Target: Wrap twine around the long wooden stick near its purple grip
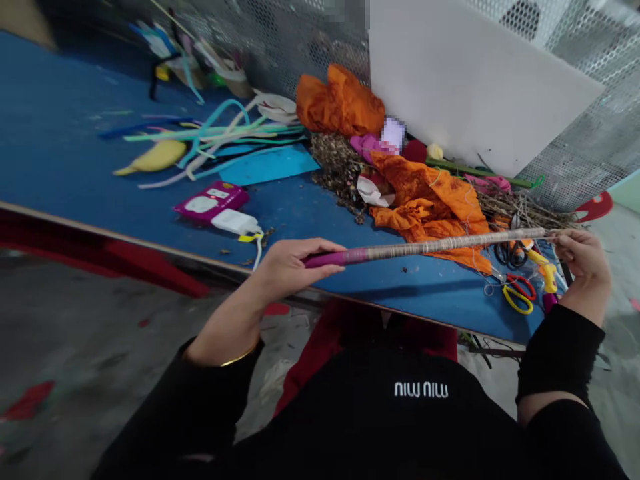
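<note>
A long thin stick [415, 249], magenta at its left end and wrapped in pale beige cord over the rest, is stretched nearly level above the table's front edge. My left hand [290, 267] grips the magenta end between thumb and fingers. At the other end, my right hand [583, 257] pinches the tip with its fingers closed. Behind the stick, orange crumpled cloth [435, 200] lies on the table. Scissors with red and yellow handles [519, 295] rest below the stick's right part.
The blue table [65, 133] holds a yellow banana-shaped object [159, 157], pastel strips [220, 137], a purple packet [205, 200], a white bottle [235, 221], dried twigs [335, 167] and a glue gun [544, 270]. A white board [470, 80] leans on mesh behind.
</note>
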Available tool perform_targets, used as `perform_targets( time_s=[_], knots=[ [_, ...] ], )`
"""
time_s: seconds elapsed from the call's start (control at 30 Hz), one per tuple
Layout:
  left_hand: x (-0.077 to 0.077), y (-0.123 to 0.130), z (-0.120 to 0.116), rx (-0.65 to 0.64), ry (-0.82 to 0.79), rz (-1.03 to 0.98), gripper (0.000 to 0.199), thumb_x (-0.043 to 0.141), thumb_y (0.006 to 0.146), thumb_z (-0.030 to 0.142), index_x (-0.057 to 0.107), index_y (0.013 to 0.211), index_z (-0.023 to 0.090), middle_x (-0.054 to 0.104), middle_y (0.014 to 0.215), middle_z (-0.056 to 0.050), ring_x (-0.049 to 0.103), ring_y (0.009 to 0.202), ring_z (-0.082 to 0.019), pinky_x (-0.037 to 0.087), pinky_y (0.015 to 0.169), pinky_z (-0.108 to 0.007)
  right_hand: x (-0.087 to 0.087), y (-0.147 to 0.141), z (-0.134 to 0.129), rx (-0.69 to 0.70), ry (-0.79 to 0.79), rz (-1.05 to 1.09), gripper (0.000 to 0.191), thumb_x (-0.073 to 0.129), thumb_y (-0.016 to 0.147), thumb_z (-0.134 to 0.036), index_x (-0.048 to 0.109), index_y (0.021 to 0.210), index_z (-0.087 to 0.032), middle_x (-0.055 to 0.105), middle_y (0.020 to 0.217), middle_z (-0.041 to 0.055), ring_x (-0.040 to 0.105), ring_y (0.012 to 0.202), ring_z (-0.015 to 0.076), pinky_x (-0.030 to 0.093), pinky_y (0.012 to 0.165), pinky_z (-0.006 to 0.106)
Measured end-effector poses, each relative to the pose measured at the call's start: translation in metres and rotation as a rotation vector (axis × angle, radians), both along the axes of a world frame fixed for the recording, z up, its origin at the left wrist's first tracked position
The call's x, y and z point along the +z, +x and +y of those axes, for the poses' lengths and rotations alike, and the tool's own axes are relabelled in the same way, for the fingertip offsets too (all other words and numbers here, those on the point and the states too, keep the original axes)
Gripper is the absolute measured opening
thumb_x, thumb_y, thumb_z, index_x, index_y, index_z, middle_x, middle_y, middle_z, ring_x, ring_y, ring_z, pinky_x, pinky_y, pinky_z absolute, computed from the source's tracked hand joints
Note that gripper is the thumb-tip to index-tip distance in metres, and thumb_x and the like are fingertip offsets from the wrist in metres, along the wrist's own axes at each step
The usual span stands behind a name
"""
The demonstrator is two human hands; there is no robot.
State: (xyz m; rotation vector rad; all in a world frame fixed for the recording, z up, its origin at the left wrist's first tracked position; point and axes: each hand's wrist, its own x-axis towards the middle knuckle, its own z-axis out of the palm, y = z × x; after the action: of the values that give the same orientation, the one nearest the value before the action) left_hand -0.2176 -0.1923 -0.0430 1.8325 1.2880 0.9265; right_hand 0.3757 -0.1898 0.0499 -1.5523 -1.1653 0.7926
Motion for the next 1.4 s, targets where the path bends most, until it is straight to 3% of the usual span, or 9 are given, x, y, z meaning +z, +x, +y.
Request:
perform_targets(
  time_s=[0.27,0.37,0.47,0.6,0.8,0.93,1.13,1.3,1.4],
  knots=[
    [0.003,-0.004,-0.004,-0.133,-0.232,-0.186,0.022,0.087,0.062,0.031,0.082,0.081,0.019,0.076,0.071,-0.003,0.063,0.064,-0.016,0.048,0.061,-0.021,-0.029,-0.036,0.038,-0.264,0.252,-0.179,0.042,0.075,0.073,-0.064,0.053,0.069,-0.028,0.064,0.077,0.0068,0.048,0.06,0.0159,0.039,0.057,0.037],
    [0.001,0.02,-0.006,-0.12,-0.355,-0.394,0.026,0.09,0.058,0.029,0.078,0.078,0.017,0.073,0.067,-0.003,0.058,0.056,-0.012,0.043,0.054,-0.02,-0.041,-0.064,0.043,-0.427,0.254,-0.378,0.032,0.077,0.074,-0.048,0.059,0.076,-0.023,0.069,0.1,0.0188,0.063,0.104,0.0326,0.051,0.084,0.046],
    [0.006,0.056,-0.007,-0.122,-0.457,-0.657,0.032,0.09,0.059,0.032,0.073,0.081,0.015,0.069,0.061,-0.002,0.039,0.04,-0.005,0.026,0.041,-0.018,-0.051,-0.108,0.029,-0.489,0.332,-0.585,0.028,0.067,0.084,-0.039,0.068,0.101,-0.017,0.065,0.131,0.0228,0.052,0.137,0.0369,0.039,0.115,0.056],
    [0.019,0.104,-0.004,-0.166,-0.479,-0.897,0.037,0.092,0.059,0.032,0.07,0.081,0.012,0.069,0.064,-0.003,0.039,0.038,-0.003,0.019,0.038,-0.019,-0.072,-0.195,-0.002,-0.029,0.555,-0.541,0.036,0.056,0.096,-0.046,0.072,0.117,-0.021,0.074,0.122,0.0142,0.066,0.124,0.0283,0.046,0.115,0.049],
    [0.022,0.136,-0.003,-0.19,-0.598,-0.983,0.044,0.096,0.057,0.034,0.069,0.083,0.011,0.067,0.063,0.0,0.04,0.038,-0.002,0.019,0.038,-0.018,-0.103,-0.281,-0.029,0.413,0.293,0.0,0.035,0.08,0.082,-0.05,0.069,0.101,-0.024,0.076,0.096,0.0039,0.071,0.091,0.0204,0.058,0.089,0.035],
    [0.012,0.134,-0.001,-0.144,-0.627,-0.996,0.047,0.097,0.056,0.033,0.069,0.086,0.011,0.068,0.065,-0.001,0.041,0.038,-0.002,0.019,0.037,-0.018,-0.1,-0.281,-0.049,0.383,0.282,-0.068,0.032,0.064,0.097,-0.045,0.066,0.073,-0.024,0.065,0.072,0.0012,0.063,0.071,0.0179,0.054,0.075,0.035],
    [-0.002,0.139,-0.001,-0.17,-0.72,-0.986,0.039,0.095,0.061,0.03,0.067,0.082,0.011,0.068,0.065,-0.001,0.039,0.037,-0.001,0.015,0.037,-0.017,-0.096,-0.286,-0.05,0.13,0.599,0.028,0.047,0.057,0.095,-0.065,0.062,0.069,-0.025,0.066,0.101,0.0102,0.066,0.117,0.0309,0.055,0.103,0.053],
    [-0.006,0.146,-0.001,-0.234,-0.807,-1.022,0.042,0.095,0.061,0.029,0.067,0.085,0.012,0.066,0.067,0.002,0.034,0.037,0.001,0.013,0.037,-0.016,-0.088,-0.298,-0.039,0.318,0.428,0.488,0.051,0.064,0.091,-0.066,0.049,0.065,-0.025,0.04,0.056,-0.0035,0.046,0.05,0.0156,0.051,0.064,0.039],
    [-0.005,0.144,0.0,-0.213,-0.835,-1.022,0.046,0.096,0.055,0.022,0.066,0.089,0.012,0.063,0.064,0.005,0.033,0.037,0.002,0.013,0.038,-0.015,-0.083,-0.298,-0.046,0.325,0.285,0.524,0.051,0.072,0.088,-0.059,0.049,0.06,-0.024,0.031,0.052,-0.0061,0.03,0.047,0.0109,0.033,0.054,0.031]
  ],
)
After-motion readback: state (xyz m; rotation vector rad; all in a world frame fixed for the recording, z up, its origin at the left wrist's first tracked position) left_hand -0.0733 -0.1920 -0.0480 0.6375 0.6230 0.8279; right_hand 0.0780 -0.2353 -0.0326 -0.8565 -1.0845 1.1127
